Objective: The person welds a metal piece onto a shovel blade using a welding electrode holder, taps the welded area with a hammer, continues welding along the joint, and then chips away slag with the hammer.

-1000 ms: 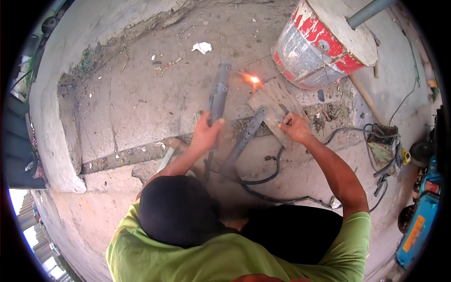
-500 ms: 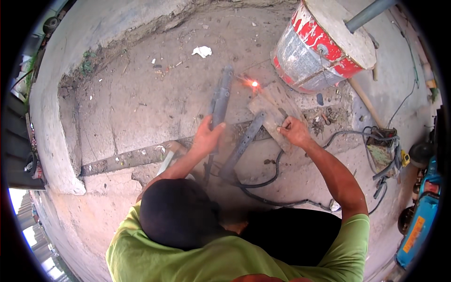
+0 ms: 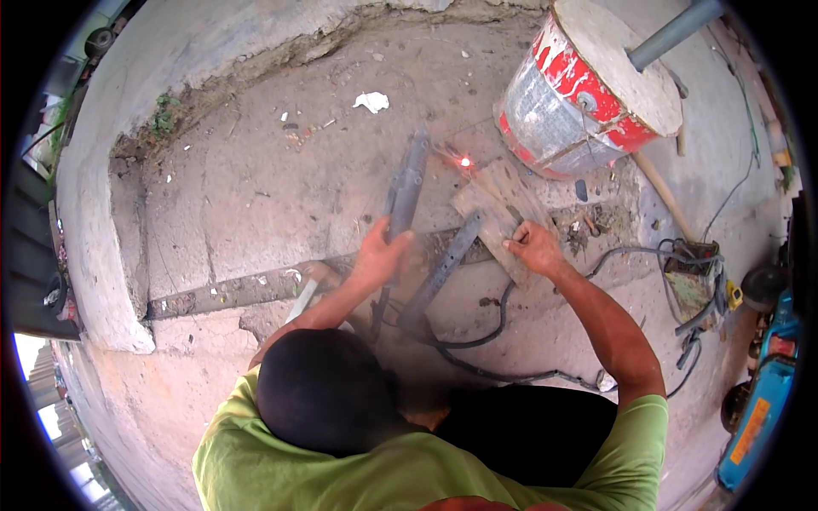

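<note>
My left hand (image 3: pixel 382 254) is closed round a dark grey metal tube (image 3: pixel 411 179) with round marks along its side, held tilted with its far end away from me. My right hand (image 3: pixel 537 247) pinches what looks like a thin rod (image 3: pixel 487 183), mostly lost against the board behind it. A glowing orange-red spot (image 3: pixel 464 162) sits at the rod's far end, just right of the tube's tip and apart from it. Under the rod and my right fingers lies a worn wooden board (image 3: pixel 503 204). A dark flat bar with holes (image 3: pixel 443 264) lies between my hands, its upper end on the board.
A red and silver bucket (image 3: pixel 562 102), filled with hardened material and holding a grey pipe (image 3: pixel 677 32), stands at the far right. A black cable (image 3: pixel 477 341) loops across the concrete below my hands. A wooden handle (image 3: pixel 660 192) and a blue machine (image 3: pixel 758 392) are on the right.
The glow has become smaller, with fewer sparks round it. The whole view has shifted slightly; both hands keep their grips and almost the same places.
</note>
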`<state>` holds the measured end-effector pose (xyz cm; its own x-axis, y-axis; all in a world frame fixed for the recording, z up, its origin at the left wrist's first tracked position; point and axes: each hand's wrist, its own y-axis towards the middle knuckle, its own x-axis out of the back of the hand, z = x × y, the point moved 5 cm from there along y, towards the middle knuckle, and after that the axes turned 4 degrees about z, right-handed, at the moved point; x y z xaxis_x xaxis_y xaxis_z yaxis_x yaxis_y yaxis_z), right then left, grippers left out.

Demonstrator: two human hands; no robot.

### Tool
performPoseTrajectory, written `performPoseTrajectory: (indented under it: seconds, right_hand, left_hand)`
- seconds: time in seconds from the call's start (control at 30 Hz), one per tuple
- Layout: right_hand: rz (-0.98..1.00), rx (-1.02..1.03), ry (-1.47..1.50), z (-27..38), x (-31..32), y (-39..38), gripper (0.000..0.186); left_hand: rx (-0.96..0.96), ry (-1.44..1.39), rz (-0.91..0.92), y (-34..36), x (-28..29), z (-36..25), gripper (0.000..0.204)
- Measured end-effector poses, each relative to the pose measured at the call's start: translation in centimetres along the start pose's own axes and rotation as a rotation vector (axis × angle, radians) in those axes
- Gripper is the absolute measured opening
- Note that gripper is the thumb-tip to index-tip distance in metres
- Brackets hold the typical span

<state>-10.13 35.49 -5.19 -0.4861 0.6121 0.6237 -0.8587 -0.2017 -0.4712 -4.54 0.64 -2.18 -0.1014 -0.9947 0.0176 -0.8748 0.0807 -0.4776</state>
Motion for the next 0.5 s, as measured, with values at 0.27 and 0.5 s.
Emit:
performPoseTrajectory:
  seconds: [0.27, 0.5]
  right_hand:
    - [-0.012, -0.013, -0.006, -1.4, -0.5, 0.4, 0.034]
    - [-0.022, 0.014, 0.017, -0.7, -0.5, 0.2, 0.033]
  left_hand:
    - [0.087, -0.006, -0.027, -0.3, -0.1, -0.2, 0.058]
    - [-0.052, -0.041, -0.028, -0.1, 0.5, 0.0, 0.024]
